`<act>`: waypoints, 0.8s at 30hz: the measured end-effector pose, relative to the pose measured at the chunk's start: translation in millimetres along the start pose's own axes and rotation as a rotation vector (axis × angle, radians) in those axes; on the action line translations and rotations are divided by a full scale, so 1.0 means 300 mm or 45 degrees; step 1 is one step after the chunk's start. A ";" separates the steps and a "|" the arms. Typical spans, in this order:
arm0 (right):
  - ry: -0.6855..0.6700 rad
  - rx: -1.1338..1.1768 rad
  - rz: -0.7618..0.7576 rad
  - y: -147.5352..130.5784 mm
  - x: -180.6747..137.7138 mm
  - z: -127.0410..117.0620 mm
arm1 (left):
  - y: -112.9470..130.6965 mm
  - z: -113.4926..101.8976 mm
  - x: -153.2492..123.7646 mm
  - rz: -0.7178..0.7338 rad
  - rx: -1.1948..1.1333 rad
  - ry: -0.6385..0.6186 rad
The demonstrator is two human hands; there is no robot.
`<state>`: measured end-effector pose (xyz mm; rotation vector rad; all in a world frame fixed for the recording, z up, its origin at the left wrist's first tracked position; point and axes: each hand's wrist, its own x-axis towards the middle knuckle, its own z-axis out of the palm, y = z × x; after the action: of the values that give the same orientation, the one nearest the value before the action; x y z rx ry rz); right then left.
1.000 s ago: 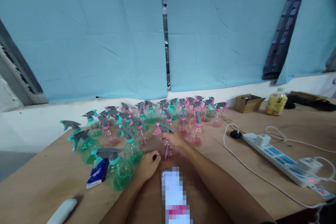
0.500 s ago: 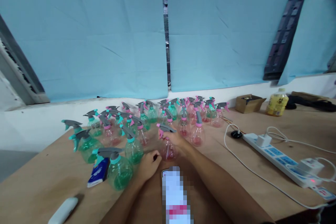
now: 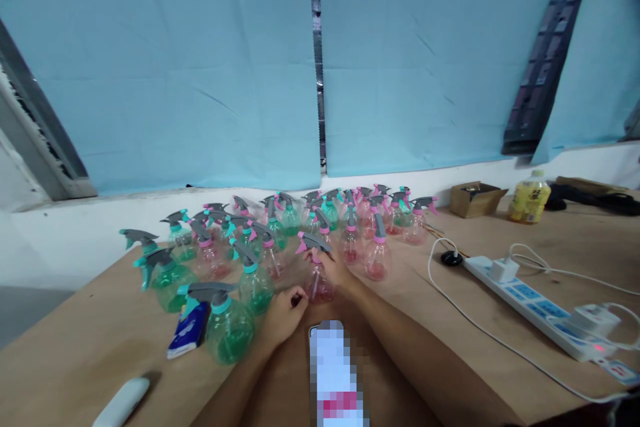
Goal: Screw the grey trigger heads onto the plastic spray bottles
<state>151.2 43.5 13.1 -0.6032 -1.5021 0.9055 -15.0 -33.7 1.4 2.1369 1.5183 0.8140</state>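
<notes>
My right hand (image 3: 334, 268) is closed around the neck of a pink spray bottle (image 3: 320, 288) with a grey head and pink trigger. The bottle stands upright on the table, a little pinkish liquid at its bottom. To its left, my left hand (image 3: 289, 310) rests on the tabletop with its fingers curled in, and no object shows in it. Beside that hand are a green spray bottle (image 3: 256, 290) and, nearer me, another green one (image 3: 230, 333). A phone (image 3: 333, 367) with a blurred-out screen lies between my forearms.
Behind my hands stand many more pink and green spray bottles (image 3: 213, 260). A blue packet (image 3: 189, 332) and a white device (image 3: 121, 401) lie at left. On the right are a power strip (image 3: 530, 303) with cables, a small carton (image 3: 475, 200) and a yellow-labelled bottle (image 3: 527, 199).
The held pink bottle has shifted slightly left, and my right hand sits a little lower along its neck. My left hand stays in place.
</notes>
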 end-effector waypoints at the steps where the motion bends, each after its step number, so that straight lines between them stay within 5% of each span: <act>1: -0.021 -0.025 0.006 0.011 -0.002 0.000 | 0.000 0.000 0.001 -0.009 -0.017 0.007; 7: 0.079 -0.386 0.030 0.045 -0.029 -0.001 | 0.008 -0.004 -0.002 -0.017 -0.019 0.062; 16: 0.080 -0.504 -0.334 0.031 -0.040 0.007 | -0.001 -0.005 0.003 -0.009 -0.043 0.042; 24: 0.166 -0.930 -0.208 0.028 -0.040 0.066 | -0.002 -0.007 0.008 -0.037 -0.070 0.022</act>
<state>132.3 34.8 -0.2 -1.0203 -1.7228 0.1600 -16.3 -31.4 3.2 2.0685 1.5145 0.8566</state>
